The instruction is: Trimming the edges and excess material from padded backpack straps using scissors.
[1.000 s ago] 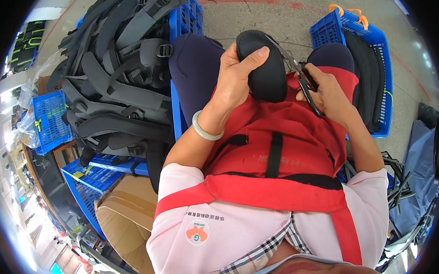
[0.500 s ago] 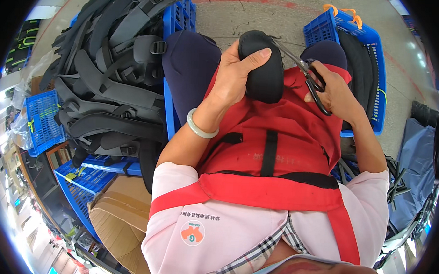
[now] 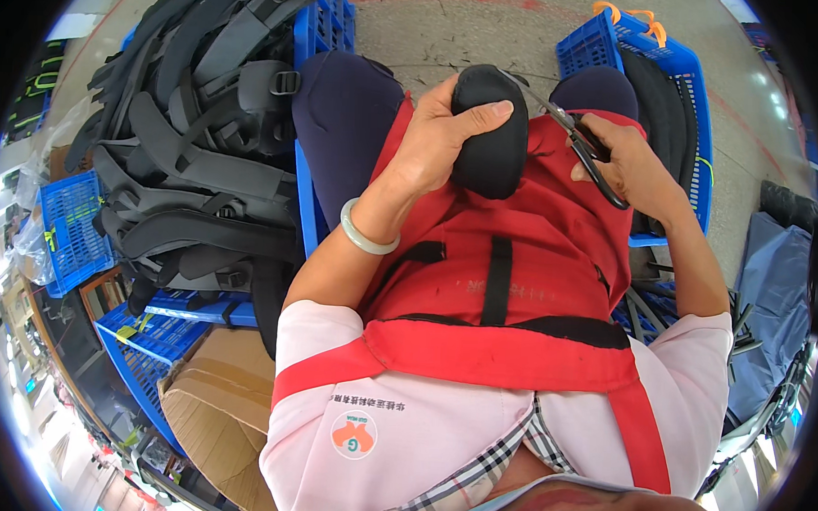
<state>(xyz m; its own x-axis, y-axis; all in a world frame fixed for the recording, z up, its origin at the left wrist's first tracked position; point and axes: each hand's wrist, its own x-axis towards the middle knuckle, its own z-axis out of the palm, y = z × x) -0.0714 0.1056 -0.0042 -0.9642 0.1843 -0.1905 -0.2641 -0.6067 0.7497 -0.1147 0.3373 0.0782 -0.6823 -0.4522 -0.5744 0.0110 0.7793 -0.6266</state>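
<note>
A black padded strap piece [image 3: 490, 141], rounded at its lower end, is gripped in my left hand [image 3: 436, 135], thumb across its front and fingers behind. My right hand [image 3: 630, 164] is closed round the black handles of a pair of scissors [image 3: 582, 143]. Their metal blades reach up and left to the far right edge of the padded piece; whether they touch it I cannot tell. Both hands are above the red apron [image 3: 453, 293] over my lap.
On the left, a blue crate [image 3: 325, 23] stands by a heap of grey and black padded straps [image 3: 214, 159] with buckles. Beyond my right knee is another blue crate [image 3: 703, 131] holding black pads [image 3: 658, 93]. A cardboard box [image 3: 224, 384] lies lower left. Dark scraps litter the floor [image 3: 435, 31].
The padded piece has turned slightly and sits a little lower. The scissors have shifted slightly down with my right hand. The whole view has moved slightly.
</note>
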